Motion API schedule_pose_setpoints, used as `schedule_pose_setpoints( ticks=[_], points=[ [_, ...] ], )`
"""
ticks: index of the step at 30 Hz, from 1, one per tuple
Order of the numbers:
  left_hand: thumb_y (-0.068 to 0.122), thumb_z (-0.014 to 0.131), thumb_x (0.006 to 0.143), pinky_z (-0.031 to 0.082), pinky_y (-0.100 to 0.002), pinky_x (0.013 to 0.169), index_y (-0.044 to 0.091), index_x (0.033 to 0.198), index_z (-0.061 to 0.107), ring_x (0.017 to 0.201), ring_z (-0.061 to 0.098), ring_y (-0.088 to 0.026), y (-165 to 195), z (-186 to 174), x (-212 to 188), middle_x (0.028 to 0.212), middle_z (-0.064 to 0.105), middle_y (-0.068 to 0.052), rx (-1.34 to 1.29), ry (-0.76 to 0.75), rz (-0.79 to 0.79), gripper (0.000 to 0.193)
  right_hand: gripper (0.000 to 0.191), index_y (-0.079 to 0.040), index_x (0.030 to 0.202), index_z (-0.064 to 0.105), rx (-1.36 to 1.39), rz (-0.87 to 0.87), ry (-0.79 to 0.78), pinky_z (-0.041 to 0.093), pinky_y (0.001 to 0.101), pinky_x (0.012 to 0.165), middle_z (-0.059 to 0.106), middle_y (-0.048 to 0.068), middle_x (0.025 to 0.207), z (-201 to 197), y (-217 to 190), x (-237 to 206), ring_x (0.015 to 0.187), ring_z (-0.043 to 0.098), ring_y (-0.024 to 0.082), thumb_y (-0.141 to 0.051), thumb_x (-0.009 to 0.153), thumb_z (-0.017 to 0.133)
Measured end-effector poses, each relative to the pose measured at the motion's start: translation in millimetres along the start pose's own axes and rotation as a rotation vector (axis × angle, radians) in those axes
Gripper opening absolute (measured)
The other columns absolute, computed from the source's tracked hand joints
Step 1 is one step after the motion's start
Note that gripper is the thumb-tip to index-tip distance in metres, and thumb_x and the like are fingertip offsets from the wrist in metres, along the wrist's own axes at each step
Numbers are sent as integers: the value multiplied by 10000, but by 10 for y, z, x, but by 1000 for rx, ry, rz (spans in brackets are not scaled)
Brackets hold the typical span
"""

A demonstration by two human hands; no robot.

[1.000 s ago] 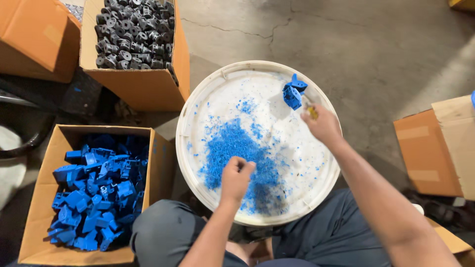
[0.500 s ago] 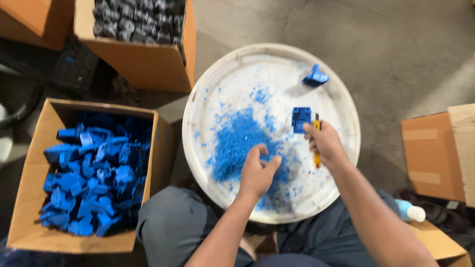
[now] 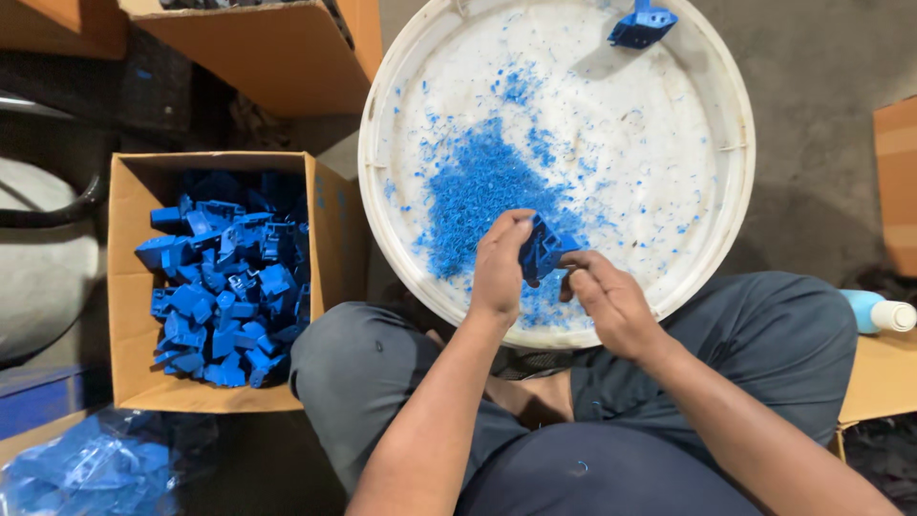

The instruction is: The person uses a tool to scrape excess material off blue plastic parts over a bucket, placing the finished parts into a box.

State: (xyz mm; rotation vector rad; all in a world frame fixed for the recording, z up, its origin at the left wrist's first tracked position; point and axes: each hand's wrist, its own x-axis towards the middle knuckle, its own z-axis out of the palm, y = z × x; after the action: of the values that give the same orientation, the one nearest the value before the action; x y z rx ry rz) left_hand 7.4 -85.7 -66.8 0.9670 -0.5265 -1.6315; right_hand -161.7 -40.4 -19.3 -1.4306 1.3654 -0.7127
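L hand (image 3: 499,272) clenched on blue part (image 3: 542,250), steadying it over white tub (image 3: 735,153); R hand (image 3: 611,301) fingers pinch its edge, prob. trimming.

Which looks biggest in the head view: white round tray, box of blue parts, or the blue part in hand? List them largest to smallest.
1. White round tray
2. Box of blue parts
3. Blue part in hand, by far the smallest

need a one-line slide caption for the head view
Both hands, left hand and right hand, hold a blue plastic part over a round white tray strewn with blue shavings.
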Motion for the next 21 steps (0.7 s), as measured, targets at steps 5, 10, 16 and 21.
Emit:
schedule_pose_setpoints(
  ticks=[5, 10, 16, 21],
  points=[
    [281, 624, 1039, 402, -257, 576, 16, 862, 713, 639, 478, -76, 18, 36, -20, 714, 582, 30, 131, 57, -30, 331, 271, -44, 1276, 664, 1, -79, 19, 516, 270, 744, 650, 49, 837, -53, -39, -5, 776, 596, 94, -146, 1068, 523],
    [222, 658, 996, 465, -238, 659, 28, 975, 731, 724, 534, -37, 91, 22, -49, 764, 642, 47, 448, -60, 159, 208, 199, -45, 1167, 697, -250, -183, 32, 515, 289, 728, 664, 41, 874, -169, -240, 115, 790, 623, 103, -91, 1031, 560],
    [170, 636, 966, 425, -262, 608, 32, 1087, 704, 680, 493, -53, 185, 81, -64, 748, 625, 18, 511, -25, 135, 195, 475, -78, 1140, 701, -390, -63, -33, 508, 331, 622, 632, 61, 733, -196, -471, 136, 633, 595, 197, -368, 776, 800],
    [164, 621, 942, 439, -280, 563, 50, 1073, 709, 610, 511, -69, 272, 141, -100, 674, 624, -8, 669, 22, 157, 194, 751, -56, 1097, 678, -584, -188, -16, 507, 365, 614, 620, 71, 758, -134, -527, 158, 654, 619, 226, -589, 604, 871]
  ],
)
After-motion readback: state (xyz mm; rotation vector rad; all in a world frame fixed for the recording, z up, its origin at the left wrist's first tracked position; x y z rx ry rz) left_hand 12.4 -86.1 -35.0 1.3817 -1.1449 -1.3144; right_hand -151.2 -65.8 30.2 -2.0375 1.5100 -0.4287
